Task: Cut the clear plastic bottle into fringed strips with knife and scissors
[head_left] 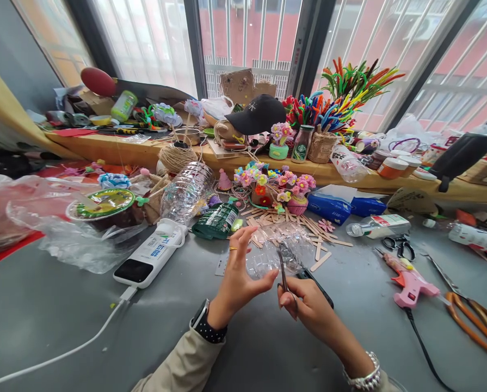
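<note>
My right hand [306,305] grips a small pair of scissors [283,269], its blades pointing up and away from me. Facing it, my left hand [241,272] is open in a C shape, with thumb and fingers spread apart. Just beyond both hands lies a clear, ribbed plastic piece [263,256], which looks like part of a bottle. My left fingertips and thumb overlap its near edge; whether they touch it I cannot tell. A dark phone-like object [319,286] lies partly behind my right hand.
Wooden craft sticks [320,261] are scattered behind the plastic. On the right lie a pink glue gun [410,280], large orange-handled scissors [472,321] and black-handled scissors [399,247]. A white power bank [153,253] with a cable sits left. Crochet flowers [263,179] and a green bottle piece [214,220] stand further back.
</note>
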Action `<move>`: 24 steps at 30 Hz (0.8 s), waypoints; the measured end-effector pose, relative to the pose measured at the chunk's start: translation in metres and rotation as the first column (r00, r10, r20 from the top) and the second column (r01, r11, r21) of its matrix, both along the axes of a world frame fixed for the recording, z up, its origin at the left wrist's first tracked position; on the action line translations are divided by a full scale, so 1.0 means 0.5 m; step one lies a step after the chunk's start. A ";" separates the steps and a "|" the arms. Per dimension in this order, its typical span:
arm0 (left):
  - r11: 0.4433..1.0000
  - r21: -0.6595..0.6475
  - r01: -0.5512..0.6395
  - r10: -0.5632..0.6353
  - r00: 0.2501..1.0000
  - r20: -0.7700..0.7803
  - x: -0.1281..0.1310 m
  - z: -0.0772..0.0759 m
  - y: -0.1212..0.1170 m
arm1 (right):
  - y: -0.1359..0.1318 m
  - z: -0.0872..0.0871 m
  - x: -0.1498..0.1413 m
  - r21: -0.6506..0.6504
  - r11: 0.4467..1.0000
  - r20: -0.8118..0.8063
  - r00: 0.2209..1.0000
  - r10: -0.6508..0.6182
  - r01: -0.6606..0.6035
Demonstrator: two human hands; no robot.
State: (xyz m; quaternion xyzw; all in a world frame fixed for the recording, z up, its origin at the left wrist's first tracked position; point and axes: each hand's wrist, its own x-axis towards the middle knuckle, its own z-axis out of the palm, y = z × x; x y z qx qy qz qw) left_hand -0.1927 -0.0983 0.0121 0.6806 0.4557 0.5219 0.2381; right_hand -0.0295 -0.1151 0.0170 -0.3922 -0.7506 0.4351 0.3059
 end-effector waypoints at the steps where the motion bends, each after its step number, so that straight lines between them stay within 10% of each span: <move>1: 1.000 -0.006 -0.006 0.006 1.000 0.007 0.001 -0.001 -0.001 | 0.001 0.000 0.000 -0.009 1.000 -0.009 1.000 0.003 -0.003; 24: 0.996 -0.069 -0.057 0.061 0.997 0.047 0.010 -0.014 -0.004 | 0.000 -0.008 -0.006 0.004 0.999 0.020 0.999 -0.041 0.041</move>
